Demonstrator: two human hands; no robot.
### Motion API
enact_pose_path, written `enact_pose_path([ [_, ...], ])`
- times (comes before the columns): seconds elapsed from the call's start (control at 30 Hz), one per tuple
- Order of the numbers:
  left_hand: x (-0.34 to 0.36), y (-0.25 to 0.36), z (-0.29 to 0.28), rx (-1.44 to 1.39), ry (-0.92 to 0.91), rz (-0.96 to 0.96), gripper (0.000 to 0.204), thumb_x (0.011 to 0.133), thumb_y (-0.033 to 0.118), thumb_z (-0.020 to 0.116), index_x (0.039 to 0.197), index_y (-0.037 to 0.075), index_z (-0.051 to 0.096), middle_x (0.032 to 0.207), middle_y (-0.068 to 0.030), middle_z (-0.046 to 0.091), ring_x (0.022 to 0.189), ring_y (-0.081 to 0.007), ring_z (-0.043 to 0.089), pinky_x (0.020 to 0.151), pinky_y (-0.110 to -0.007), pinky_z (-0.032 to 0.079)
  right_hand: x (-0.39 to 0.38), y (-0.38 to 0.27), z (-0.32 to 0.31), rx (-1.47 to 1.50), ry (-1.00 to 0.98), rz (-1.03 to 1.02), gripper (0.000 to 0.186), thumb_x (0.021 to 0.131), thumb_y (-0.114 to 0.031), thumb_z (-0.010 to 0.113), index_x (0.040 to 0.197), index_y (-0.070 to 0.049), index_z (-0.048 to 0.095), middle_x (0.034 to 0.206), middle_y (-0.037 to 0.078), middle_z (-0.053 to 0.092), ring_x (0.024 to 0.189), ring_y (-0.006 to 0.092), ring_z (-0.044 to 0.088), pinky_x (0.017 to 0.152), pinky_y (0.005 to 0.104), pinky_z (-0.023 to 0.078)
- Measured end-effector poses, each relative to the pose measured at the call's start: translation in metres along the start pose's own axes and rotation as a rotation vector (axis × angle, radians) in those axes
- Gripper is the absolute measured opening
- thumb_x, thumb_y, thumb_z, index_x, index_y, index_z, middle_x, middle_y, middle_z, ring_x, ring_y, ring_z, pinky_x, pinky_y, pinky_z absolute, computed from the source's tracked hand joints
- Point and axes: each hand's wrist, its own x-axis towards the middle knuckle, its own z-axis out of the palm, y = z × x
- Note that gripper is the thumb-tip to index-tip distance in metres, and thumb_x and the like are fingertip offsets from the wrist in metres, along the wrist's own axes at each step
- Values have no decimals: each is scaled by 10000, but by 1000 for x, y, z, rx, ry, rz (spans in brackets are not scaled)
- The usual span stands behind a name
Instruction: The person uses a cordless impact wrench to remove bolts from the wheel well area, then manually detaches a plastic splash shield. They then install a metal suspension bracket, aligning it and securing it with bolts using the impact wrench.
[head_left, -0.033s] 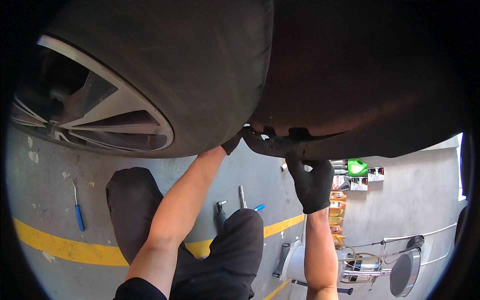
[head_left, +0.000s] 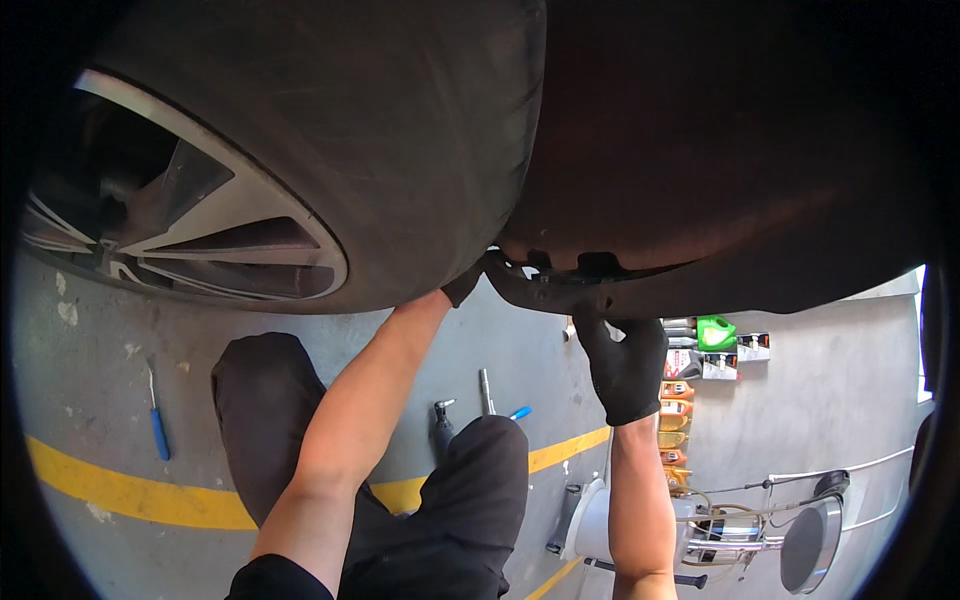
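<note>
A large black tyre (head_left: 420,150) on a silver alloy wheel (head_left: 215,225) fills the upper left. Right of it curves a dark wheel arch liner (head_left: 720,285) with slots and holes along its lower lip. My right hand (head_left: 630,375), in a black glove, is closed at that lip from below; its fingertips are partly hidden against the dark plastic. My left hand (head_left: 462,288), also black-gloved, reaches up between the tyre and the liner's end. Its fingers are out of sight there.
On the grey floor lie a blue-handled tool (head_left: 160,432), a black power ratchet (head_left: 442,430), a metal bar (head_left: 487,392) and another blue handle (head_left: 520,412) by my knee. At right stand several orange bottles (head_left: 676,412), a green jug (head_left: 715,333) and wheeled equipment (head_left: 592,520).
</note>
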Motion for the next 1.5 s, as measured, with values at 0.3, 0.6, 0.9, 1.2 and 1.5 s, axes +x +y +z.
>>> enact_pose_path([
  [0.3,-2,-2,-4,42,-64,26,389,977,254,575,1304,42,572,1301,-99,617,1221,-214,547,1060,-347,416,-17,6,50,659,242,87,321,815,-87,796,1069,24,635,1022,101,721,959,166,701,826,316,549],
  [0.6,-6,-5,-8,51,-99,57,391,962,225,596,1298,27,569,1306,-106,616,1220,-213,552,1056,-343,422,-11,12,34,524,33,84,353,798,0,765,1103,33,590,1041,135,707,955,196,707,860,325,561],
  [0.9,-9,-13,-7,0,-140,61,395,946,197,617,1292,13,565,1311,-114,616,1219,-212,557,1052,-338,428,-10,20,30,524,-10,75,428,808,-23,782,1146,46,530,1015,136,688,969,203,702,860,333,564],
  [1.2,-8,-8,-6,215,-170,119,448,960,183,600,1362,-2,523,1360,-107,586,1248,-189,530,1076,-331,411,-11,20,34,480,-7,79,361,837,3,740,1131,-8,531,947,71,646,785,130,619,710,286,512],
  [1.5,-27,60,33,-145,-303,-254,499,1011,237,537,1448,18,438,1453,-92,511,1325,-178,483,1110,-330,389,-8,24,29,370,-73,86,403,803,-52,793,1125,55,576,1015,143,705,977,213,706,866,342,558],
])
